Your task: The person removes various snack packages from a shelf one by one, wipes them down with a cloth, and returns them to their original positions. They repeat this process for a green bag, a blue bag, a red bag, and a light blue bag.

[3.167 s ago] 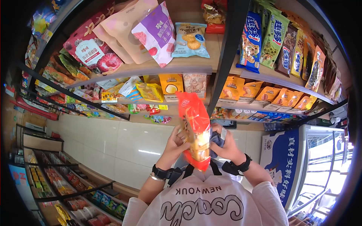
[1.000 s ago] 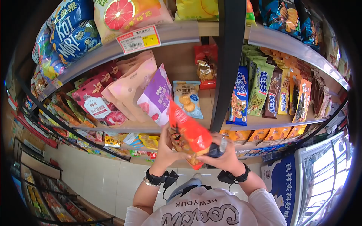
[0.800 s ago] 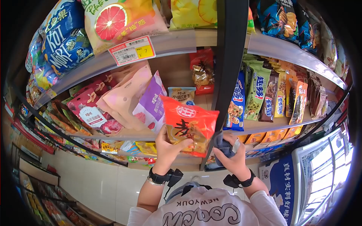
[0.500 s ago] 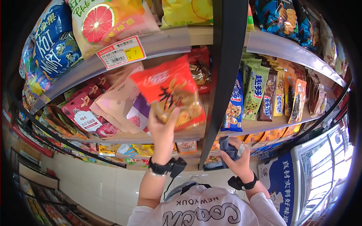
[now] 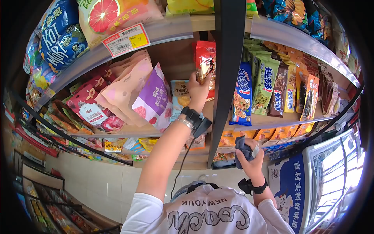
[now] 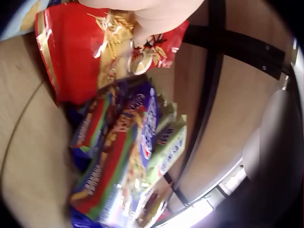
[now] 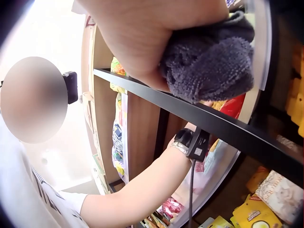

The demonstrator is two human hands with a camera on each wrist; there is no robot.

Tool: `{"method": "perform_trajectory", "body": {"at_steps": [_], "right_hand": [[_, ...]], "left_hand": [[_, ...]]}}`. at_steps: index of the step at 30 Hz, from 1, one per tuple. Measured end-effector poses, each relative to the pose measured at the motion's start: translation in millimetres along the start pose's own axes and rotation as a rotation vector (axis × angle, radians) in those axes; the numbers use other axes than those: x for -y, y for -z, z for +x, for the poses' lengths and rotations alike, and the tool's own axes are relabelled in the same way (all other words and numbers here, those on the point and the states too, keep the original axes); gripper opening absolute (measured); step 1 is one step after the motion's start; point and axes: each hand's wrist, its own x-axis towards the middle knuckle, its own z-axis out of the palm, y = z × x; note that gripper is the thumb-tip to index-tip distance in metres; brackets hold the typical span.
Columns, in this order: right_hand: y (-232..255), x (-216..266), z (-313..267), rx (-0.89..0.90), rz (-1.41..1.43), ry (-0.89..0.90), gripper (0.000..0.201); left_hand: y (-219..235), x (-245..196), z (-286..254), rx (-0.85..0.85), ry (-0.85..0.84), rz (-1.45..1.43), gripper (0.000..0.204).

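In the head view my left hand [image 5: 198,89] reaches into the shelf and holds a red snack bag [image 5: 205,54] by its lower left side. The bag stands upright beside the black post, with gold food showing through its front. In the left wrist view the fingers [image 6: 156,14] lie across the red bag [image 6: 76,52], whose bottom edge is close to the shelf board. My right hand [image 5: 253,163] grips a bunched dark grey cloth [image 5: 243,150], out in front of the shelf. The right wrist view shows the cloth's fuzzy weave [image 7: 209,66].
A black post [image 5: 226,78] divides the shelf bays. A purple and white bag [image 5: 154,97] and a blue biscuit bag [image 5: 180,93] stand left of the left hand. Biscuit packs [image 5: 242,93] stand right of the post. A price tag [image 5: 126,40] hangs on the upper shelf edge.
Both hands were at the red bag in front of the body. The left hand has since carried it up and forward into the shelf, while the right hand moved away rightward with the cloth.
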Motion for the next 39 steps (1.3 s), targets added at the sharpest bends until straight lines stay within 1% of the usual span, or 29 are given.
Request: {"method": "perform_trajectory", "body": {"at_steps": [3, 4, 7, 10, 13, 14, 15, 17, 18, 20, 21, 22, 27, 30, 33, 36, 39], "right_hand": [[1.9, -5.4, -6.8, 0.029, 0.011, -0.021, 0.024], [2.7, -8.2, -7.2, 0.026, -0.004, -0.001, 0.026], [3.1, -12.6, -12.9, 0.036, -0.021, 0.025, 0.028], [-0.2, -10.6, -13.9, 0.080, 0.012, 0.011, 0.028], [-4.4, -7.2, -14.4, 0.127, 0.033, -0.013, 0.027], [-6.8, -7.3, -14.2, 0.136, 0.038, -0.013, 0.027], [-9.8, -7.3, -13.8, 0.146, 0.044, -0.013, 0.026], [-19.3, -9.4, -11.5, 0.176, 0.020, 0.043, 0.028], [-24.2, -9.2, -9.9, 0.188, 0.008, 0.071, 0.029], [-34.9, -3.4, -6.8, 0.225, 0.016, 0.128, 0.030], [-40.5, -0.4, -5.2, 0.239, 0.019, 0.156, 0.031], [-46.1, 1.6, -4.1, 0.238, 0.019, 0.222, 0.033], [-61.3, 8.1, -6.4, 0.314, 0.088, 0.265, 0.035], [-65.4, 6.8, -9.4, 0.328, 0.084, 0.291, 0.034], [-68.1, 5.7, -10.8, 0.333, 0.082, 0.304, 0.034], [-67.8, 5.7, -11.7, 0.345, 0.086, 0.302, 0.033], [-67.7, 4.9, -14.4, 0.363, 0.084, 0.304, 0.033]], "left_hand": [[-0.1, 1.6, 0.9, 0.068, 0.045, 0.162, 0.052], [0.3, 7.8, 4.6, 0.138, 0.120, 0.122, 0.062], [16.5, 24.6, 5.8, 0.232, 0.014, 0.229, 0.067], [35.8, -3.1, -2.3, 0.182, 0.056, 0.378, 0.069], [58.3, -3.2, -6.0, 0.127, -0.153, 0.535, 0.066], [63.2, -12.2, -9.9, 0.103, -0.178, 0.628, 0.064], [66.7, -13.0, -13.2, 0.100, -0.151, 0.705, 0.064], [72.3, -15.5, -20.4, 0.095, -0.092, 0.859, 0.065], [73.9, -17.5, -23.3, 0.110, -0.042, 0.919, 0.073], [75.7, -19.2, -23.8, 0.179, 0.077, 0.969, 0.081], [75.1, -19.2, -22.7, 0.215, 0.134, 0.991, 0.086], [73.7, -19.2, -21.9, 0.232, 0.164, 1.001, 0.090], [74.5, -21.6, -9.5, 0.312, 0.302, 0.980, 0.112], [76.1, -19.9, -3.7, 0.303, 0.317, 0.989, 0.124], [76.8, -28.4, -0.4, 0.345, 0.357, 0.965, 0.129], [73.5, -34.1, -2.0, 0.291, 0.387, 0.950, 0.128], [71.8, -29.5, -3.7, 0.211, 0.305, 0.936, 0.114]]}}
